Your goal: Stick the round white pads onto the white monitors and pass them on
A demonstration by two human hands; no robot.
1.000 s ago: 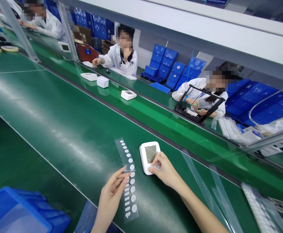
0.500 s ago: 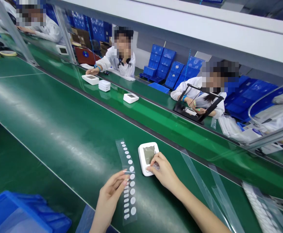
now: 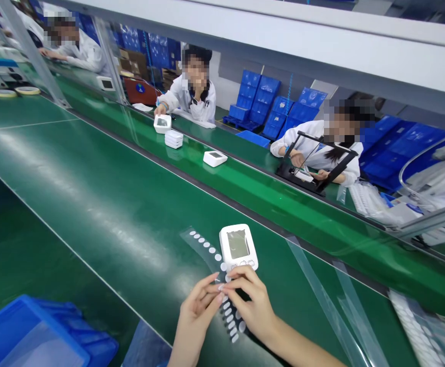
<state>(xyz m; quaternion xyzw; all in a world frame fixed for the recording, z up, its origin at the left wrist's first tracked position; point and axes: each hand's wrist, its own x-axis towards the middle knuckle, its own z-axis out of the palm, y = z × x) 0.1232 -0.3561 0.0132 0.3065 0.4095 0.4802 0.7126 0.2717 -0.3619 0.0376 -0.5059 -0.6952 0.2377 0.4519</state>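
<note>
A white device with a grey screen [image 3: 238, 247] lies flat on the green belt [image 3: 92, 204] in front of me. A clear strip carrying several round white stickers [image 3: 214, 270] runs from its left side down under my hands. My left hand [image 3: 199, 308] presses its fingertips on the strip. My right hand [image 3: 251, 303] has its fingers curled, pinching at a sticker on the strip just below the device. The two hands touch each other over the strip.
Bare clear strips [image 3: 317, 300] lie on the belt at right, a blue bin [image 3: 23, 336] at lower left. More white devices [image 3: 214, 158] and a small stack [image 3: 174, 138] sit on the far lane. Across it several people in white coats work; blue crates [image 3: 268, 109] stand behind.
My right hand left the device's buttons and came down to the sticker strip beside my left hand. The strip swung to lie diagonally. A co-worker across lifted a white device.
</note>
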